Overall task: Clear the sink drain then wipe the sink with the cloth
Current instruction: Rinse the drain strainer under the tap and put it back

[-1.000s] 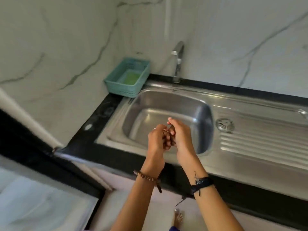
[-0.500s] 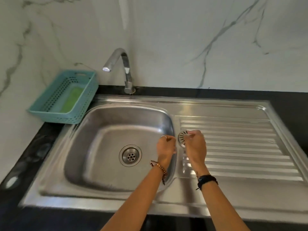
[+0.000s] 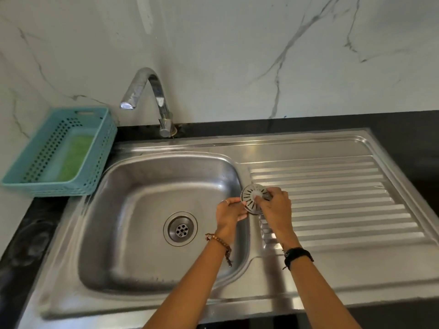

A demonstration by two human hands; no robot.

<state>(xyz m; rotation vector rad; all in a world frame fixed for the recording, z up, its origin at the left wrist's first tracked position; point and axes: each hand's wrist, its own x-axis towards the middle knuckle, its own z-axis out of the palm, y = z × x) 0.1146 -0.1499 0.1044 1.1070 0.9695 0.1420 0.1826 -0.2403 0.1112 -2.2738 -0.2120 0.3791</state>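
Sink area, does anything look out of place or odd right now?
Only the strainer: it is out of the drain and held by both hands, the left hand and right hand, at the basin's right rim. The drain sits open. Nothing looks spilled or damaged.

Teal perforated basket (image 3: 99, 148) on black counter (image 3: 35, 233) — chrome faucet (image 3: 152, 96) against marble wall (image 3: 237, 55).

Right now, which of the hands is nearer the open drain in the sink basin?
Left. The left hand is over the basin's right side, just right of the drain; the right hand is farther right, over the drainboard.
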